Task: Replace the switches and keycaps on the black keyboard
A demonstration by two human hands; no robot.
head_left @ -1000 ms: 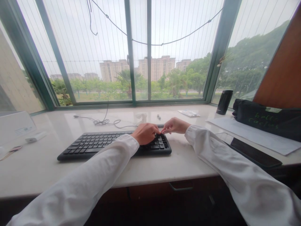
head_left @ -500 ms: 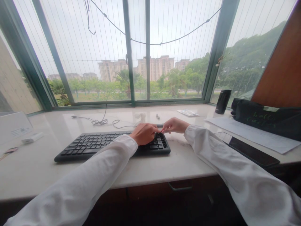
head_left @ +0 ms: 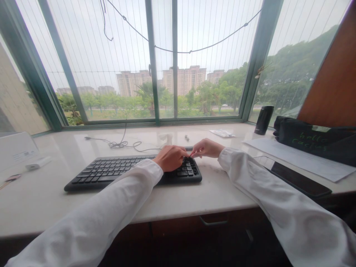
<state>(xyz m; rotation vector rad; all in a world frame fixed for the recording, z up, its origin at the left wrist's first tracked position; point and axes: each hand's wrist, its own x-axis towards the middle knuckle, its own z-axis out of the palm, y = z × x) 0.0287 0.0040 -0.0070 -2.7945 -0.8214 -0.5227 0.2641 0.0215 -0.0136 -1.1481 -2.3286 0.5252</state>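
A black keyboard lies on the white counter, its right end showing the number keys. Over that right end rests my left hand, fingers curled down and closed near the upper number keys. From the right, my right hand meets it at the keyboard's top right corner, thumb and finger pinched together. The fingertips of both hands nearly touch. Whatever is between them is too small or hidden to make out. My left hand covers part of the keys.
Behind the keyboard lie a coiled cable, a crumpled white tissue and a small grey piece. A plastic packet, a black cylinder, paper, a black pouch and a phone are on the right. A white box stands left.
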